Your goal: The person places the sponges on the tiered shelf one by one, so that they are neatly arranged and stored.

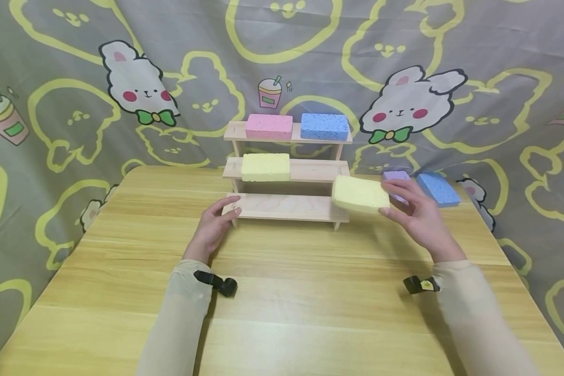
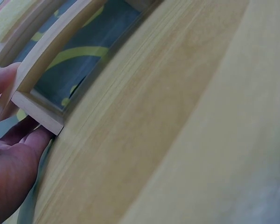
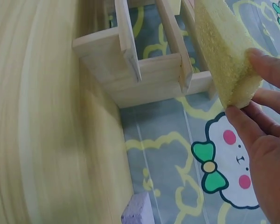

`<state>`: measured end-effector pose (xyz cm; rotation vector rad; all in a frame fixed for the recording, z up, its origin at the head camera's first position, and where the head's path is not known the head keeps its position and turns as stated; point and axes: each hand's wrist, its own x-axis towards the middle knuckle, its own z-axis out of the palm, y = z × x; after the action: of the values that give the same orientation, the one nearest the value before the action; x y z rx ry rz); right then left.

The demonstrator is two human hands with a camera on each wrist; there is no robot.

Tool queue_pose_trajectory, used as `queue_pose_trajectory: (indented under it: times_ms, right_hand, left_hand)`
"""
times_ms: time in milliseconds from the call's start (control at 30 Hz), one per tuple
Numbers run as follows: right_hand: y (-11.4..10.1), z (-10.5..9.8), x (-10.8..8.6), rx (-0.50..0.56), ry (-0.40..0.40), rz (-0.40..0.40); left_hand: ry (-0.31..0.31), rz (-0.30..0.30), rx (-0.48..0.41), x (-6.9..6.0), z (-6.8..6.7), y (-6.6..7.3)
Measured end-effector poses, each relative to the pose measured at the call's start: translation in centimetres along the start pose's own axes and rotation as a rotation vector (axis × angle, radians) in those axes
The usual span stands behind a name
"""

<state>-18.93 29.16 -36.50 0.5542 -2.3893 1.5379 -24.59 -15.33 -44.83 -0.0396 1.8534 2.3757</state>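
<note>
A three-tier wooden rack [image 1: 291, 207] stands on the table, its left end gripped by the left hand [image 1: 210, 230] at the lowest shelf. In the left wrist view the left hand [image 2: 11, 163] has its thumb on the shelf board [image 2: 51, 44] and fingers by the leg. The right hand [image 1: 418, 216] pinches a yellow sponge [image 1: 361, 194] by its right end, in front of the rack's right side. In the right wrist view, fingers and thumb hold the sponge [image 3: 226, 51] at one end. Another yellow sponge [image 1: 265, 167] lies on the middle shelf; pink [image 1: 269, 126] and blue [image 1: 324, 126] sponges lie on top.
Behind the right hand, a purple sponge [image 1: 396, 180] and a blue sponge [image 1: 438, 189] lie at the table's back right. A patterned grey curtain [image 1: 310, 42] hangs behind the wooden table [image 1: 282, 313]. Each wrist carries a small black camera.
</note>
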Motion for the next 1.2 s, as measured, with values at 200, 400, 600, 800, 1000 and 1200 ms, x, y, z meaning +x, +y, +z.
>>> queue_pose_trajectory:
  times_ms: [200, 400, 600, 800, 1000, 1200]
  right_hand:
    - [-0.2, 0.5, 0.9, 0.022, -0.015, -0.019]
    - [-0.3, 0.9, 1.5, 0.008, -0.013, -0.012]
    - [0.0, 1.2, 2.1, 0.004, -0.011, -0.024]
    - [0.1, 1.8, 2.5, 0.020, -0.030, 0.006]
    - [-0.4, 2.2, 3.2, 0.008, -0.058, 0.005]
    - [-0.5, 2.8, 4.1, 0.016, -0.070, 0.009]
  left_hand:
    - [-0.006, 0.007, -0.018, 0.0, 0.0, -0.1]
    - [-0.012, 0.006, -0.008, -0.1, -0.1, -0.1]
    - [-0.020, 0.009, 0.003, 0.0, -0.1, 0.0]
    - [-0.018, 0.008, 0.008, 0.0, -0.1, 0.0]
    - [-0.016, 0.008, 0.002, 0.1, -0.1, -0.1]
    - [-0.014, 0.009, -0.007, 0.1, 0.0, -0.1]
